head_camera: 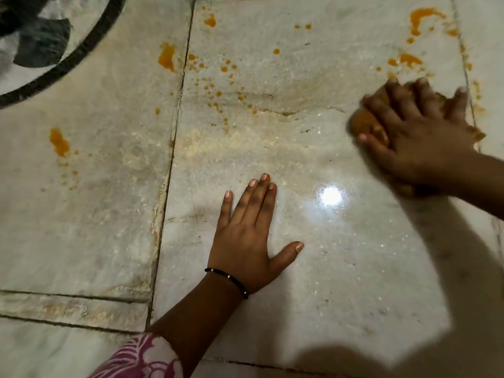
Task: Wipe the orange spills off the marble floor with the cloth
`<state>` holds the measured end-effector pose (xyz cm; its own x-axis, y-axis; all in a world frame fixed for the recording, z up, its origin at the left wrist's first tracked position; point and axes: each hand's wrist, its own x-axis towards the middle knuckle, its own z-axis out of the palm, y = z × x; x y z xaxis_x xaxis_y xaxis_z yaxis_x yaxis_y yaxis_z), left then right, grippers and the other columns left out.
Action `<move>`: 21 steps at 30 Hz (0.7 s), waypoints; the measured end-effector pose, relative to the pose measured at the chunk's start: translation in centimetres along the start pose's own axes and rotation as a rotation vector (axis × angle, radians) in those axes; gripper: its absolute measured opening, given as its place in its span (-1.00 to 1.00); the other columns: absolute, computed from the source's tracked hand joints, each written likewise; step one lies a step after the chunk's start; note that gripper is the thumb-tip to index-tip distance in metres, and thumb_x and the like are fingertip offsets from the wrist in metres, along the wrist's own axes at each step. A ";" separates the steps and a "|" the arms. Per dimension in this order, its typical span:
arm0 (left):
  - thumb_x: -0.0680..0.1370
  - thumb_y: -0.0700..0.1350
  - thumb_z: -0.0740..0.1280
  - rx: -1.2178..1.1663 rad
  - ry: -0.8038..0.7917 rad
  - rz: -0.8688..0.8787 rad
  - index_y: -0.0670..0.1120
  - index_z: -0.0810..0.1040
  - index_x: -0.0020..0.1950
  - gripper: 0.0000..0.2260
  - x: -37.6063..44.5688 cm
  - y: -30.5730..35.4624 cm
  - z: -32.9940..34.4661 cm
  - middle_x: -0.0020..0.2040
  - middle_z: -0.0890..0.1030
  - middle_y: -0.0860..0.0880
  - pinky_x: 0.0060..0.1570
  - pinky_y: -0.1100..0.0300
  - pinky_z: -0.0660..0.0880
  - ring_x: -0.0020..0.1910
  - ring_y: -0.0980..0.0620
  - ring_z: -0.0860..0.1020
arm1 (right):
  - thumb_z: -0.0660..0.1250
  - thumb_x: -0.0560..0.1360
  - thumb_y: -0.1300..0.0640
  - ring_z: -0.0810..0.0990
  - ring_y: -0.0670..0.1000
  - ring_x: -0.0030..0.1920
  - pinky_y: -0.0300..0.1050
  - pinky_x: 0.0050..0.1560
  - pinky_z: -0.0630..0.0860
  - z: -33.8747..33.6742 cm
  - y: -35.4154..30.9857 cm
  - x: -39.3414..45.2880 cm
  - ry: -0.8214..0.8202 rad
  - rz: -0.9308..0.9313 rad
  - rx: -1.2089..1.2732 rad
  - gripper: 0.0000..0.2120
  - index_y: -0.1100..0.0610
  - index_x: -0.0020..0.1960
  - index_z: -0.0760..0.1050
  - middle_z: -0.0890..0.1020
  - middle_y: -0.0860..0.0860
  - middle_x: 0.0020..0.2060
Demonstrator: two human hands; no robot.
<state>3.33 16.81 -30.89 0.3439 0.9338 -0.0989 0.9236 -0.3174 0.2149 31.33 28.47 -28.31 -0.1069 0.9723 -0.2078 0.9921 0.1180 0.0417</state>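
Orange spills dot the pale marble floor [272, 268]: a blob [167, 58] at upper middle, a streak [58, 141] at left, scattered drops [218, 91] in the centre, and smears [418, 17] at the top right. My right hand [417, 137] presses an orange-stained cloth [368, 125] onto the floor at the right, fingers spread over it; most of the cloth is hidden under the hand. My left hand [245, 236] lies flat on the floor in the middle, fingers straight, a black beaded band on its wrist.
A dark curved inlay pattern [68, 58] marks the floor at the top left. Grout lines [169, 170] run between the slabs. A bright light reflection [330, 196] shines near my left hand. My shadow covers the lower right.
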 end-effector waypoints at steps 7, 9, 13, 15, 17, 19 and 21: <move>0.49 0.36 0.05 -0.011 -0.024 -0.010 -0.09 0.05 0.54 -0.23 0.1 0.2 -0.1 0.56 0.03 -0.02 0.47 -0.10 -0.03 0.53 0.05 -0.02 | -0.24 0.49 -0.35 -0.10 0.25 0.53 0.52 0.34 -0.11 -0.1 -6.9 1.6 -0.026 -0.182 0.004 -0.27 -0.03 0.56 -0.10 -0.06 0.04 0.57; 0.49 0.35 0.05 -0.019 -0.015 -0.007 -0.10 0.05 0.54 -0.23 0.1 0.2 0.0 0.56 0.03 -0.03 0.47 -0.10 -0.04 0.53 0.05 -0.02 | -0.22 0.50 -0.31 -0.03 0.23 0.53 0.49 0.34 -0.06 0.4 -7.7 -1.8 -0.006 -0.305 -0.023 -0.30 -0.03 0.56 -0.03 0.01 0.04 0.56; 0.50 0.35 0.03 -0.025 0.004 0.008 -0.11 0.04 0.54 -0.24 -0.1 0.1 0.1 0.56 0.02 -0.04 0.47 -0.08 -0.09 0.53 0.04 -0.02 | -0.10 0.54 -0.29 0.10 0.16 0.52 0.40 0.38 0.01 2.3 -5.1 -9.8 -0.018 -0.432 -0.039 -0.37 -0.07 0.54 0.09 0.13 0.00 0.54; 0.50 0.35 0.03 -0.026 0.005 0.008 -0.11 0.03 0.55 -0.24 -0.2 0.0 0.1 0.56 0.01 -0.04 0.48 -0.07 -0.11 0.53 0.04 -0.04 | -0.11 0.54 -0.32 0.09 0.12 0.52 0.32 0.40 0.03 2.7 -2.2 -12.7 -0.026 -0.385 -0.012 -0.37 -0.12 0.55 0.04 0.11 -0.03 0.55; 0.51 0.35 0.01 -0.029 0.007 0.006 -0.10 0.01 0.55 -0.24 -0.2 0.0 0.1 0.56 0.00 -0.03 0.48 -0.07 -0.11 0.53 0.04 -0.05 | -0.12 0.51 -0.34 0.13 0.13 0.50 0.29 0.35 0.13 2.4 1.0 -13.3 -0.011 -0.242 0.017 -0.36 -0.17 0.55 -0.01 0.10 -0.04 0.55; 0.50 0.36 0.00 -0.025 0.000 0.004 -0.10 0.00 0.55 -0.24 -0.1 0.1 0.1 0.56 -0.01 -0.03 0.48 -0.07 -0.12 0.53 0.05 -0.06 | -0.13 0.49 -0.36 0.18 0.17 0.46 0.28 0.27 0.21 1.8 3.6 -11.9 -0.002 -0.074 0.017 -0.34 -0.18 0.54 -0.02 0.11 -0.01 0.55; 0.50 0.36 0.00 -0.025 -0.001 0.005 -0.10 0.00 0.55 -0.23 0.0 0.1 0.0 0.56 -0.01 -0.02 0.48 -0.06 -0.13 0.53 0.05 -0.07 | -0.16 0.47 -0.37 0.21 0.22 0.41 0.29 0.22 0.22 1.5 4.8 -9.0 0.029 0.070 0.025 -0.32 -0.15 0.54 -0.01 0.12 0.04 0.53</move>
<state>3.48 16.78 -30.88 0.3486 0.9320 -0.0992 0.9174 -0.3176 0.2396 37.18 19.94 -27.70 -0.0385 0.9836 -0.1764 0.9985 0.0446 0.0308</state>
